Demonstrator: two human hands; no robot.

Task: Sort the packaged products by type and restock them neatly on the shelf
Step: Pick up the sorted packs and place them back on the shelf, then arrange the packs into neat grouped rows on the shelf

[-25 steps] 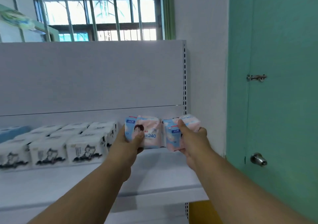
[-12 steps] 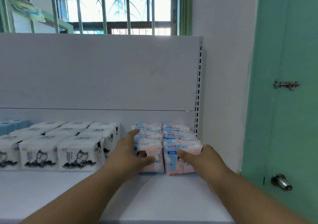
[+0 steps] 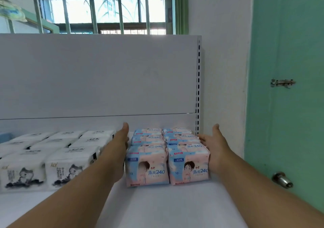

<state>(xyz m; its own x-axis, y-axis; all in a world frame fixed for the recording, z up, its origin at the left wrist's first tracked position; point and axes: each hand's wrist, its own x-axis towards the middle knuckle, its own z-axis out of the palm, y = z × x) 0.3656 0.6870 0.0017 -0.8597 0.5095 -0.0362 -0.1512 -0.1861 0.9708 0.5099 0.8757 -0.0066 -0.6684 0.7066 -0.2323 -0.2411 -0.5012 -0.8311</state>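
Pink-and-blue packs (image 3: 168,157) stand in two rows, several deep, on the white shelf (image 3: 166,206) at its right end. My left hand (image 3: 117,148) lies flat against the left side of the block, fingers straight, thumb up. My right hand (image 3: 214,150) lies flat against the right side in the same way. Neither hand grips a pack. White packs with a cat drawing (image 3: 52,156) fill the shelf to the left in neat rows.
The shelf's white back panel (image 3: 98,77) rises behind the packs, with a slotted upright (image 3: 198,91) at its right edge. A white wall and a green door (image 3: 287,70) with a round knob (image 3: 282,179) stand to the right. A blue pack (image 3: 4,136) shows at far left.
Both hands set the two front pink packs down on the shelf, let go of them, and moved to the outer sides of the block. The camera came closer.
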